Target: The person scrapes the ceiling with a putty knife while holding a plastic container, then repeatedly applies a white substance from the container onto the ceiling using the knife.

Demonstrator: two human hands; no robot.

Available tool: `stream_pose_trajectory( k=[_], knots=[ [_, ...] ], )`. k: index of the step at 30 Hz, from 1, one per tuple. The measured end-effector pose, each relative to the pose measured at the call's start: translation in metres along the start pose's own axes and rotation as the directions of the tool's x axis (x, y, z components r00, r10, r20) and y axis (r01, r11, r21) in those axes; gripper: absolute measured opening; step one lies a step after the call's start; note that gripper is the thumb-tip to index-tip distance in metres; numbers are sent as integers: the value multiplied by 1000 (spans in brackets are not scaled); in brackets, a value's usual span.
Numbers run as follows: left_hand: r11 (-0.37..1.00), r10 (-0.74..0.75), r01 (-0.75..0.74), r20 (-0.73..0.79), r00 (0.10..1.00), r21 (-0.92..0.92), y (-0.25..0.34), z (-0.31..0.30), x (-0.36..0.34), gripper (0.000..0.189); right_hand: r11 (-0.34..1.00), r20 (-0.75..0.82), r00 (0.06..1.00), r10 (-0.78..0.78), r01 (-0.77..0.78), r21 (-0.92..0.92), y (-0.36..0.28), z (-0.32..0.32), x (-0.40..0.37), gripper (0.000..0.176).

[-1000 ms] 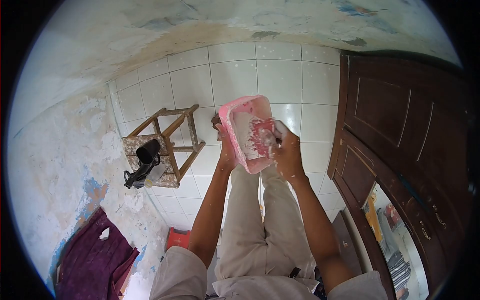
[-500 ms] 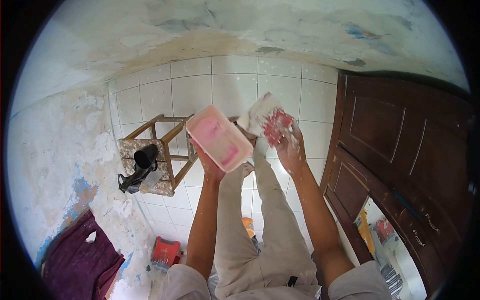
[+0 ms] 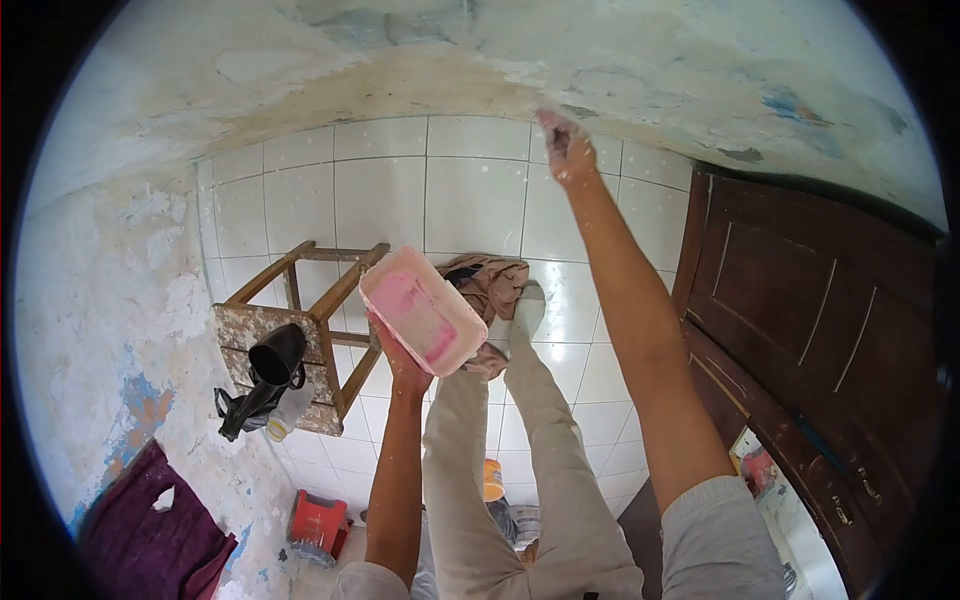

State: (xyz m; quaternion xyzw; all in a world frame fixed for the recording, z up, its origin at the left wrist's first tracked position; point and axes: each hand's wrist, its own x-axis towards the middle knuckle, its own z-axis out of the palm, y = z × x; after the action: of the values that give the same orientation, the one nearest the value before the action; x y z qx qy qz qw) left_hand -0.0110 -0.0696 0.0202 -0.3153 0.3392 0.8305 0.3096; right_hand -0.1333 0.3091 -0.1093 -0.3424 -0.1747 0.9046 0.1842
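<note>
My left hand (image 3: 405,362) is closed round the lower left side of a pale pink plastic tub (image 3: 424,312). The tub is tilted, its inside facing me, with whitish paste and brighter pink patches on its bottom. Stretched far forward, my right hand (image 3: 572,156) is closed on a red putty scraper (image 3: 552,126), now seen nearly edge-on and partly hidden by the fingers. The scraper's edge is right at the patchy wall (image 3: 430,70). White specks dot my right hand and forearm.
To the left stands a paint-spattered wooden stool (image 3: 325,365) bearing a black mug (image 3: 278,353). A crumpled brown cloth (image 3: 492,285) lies on the tiles by my feet. Dark wooden doors (image 3: 800,290) stand on the right; a red plastic item (image 3: 318,524) sits low left.
My right hand has swung forward from above the tub's right side to the wall with the scraper, turning it edge-on. The tub has shifted slightly left and nearer my body.
</note>
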Motion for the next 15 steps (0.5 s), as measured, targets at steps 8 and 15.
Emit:
stream_pose_trajectory(
  k=[8,15],
  knots=[
    [1000,-24,23,-28,999,-8,-2,-1,6,81,969,-175,967,-185,209,131,-69,97,-95,20],
    [1000,-15,15,-5,1000,2,0,10,6,79,994,-206,974,-95,80,-81,-18,18,-68,16]
  ],
)
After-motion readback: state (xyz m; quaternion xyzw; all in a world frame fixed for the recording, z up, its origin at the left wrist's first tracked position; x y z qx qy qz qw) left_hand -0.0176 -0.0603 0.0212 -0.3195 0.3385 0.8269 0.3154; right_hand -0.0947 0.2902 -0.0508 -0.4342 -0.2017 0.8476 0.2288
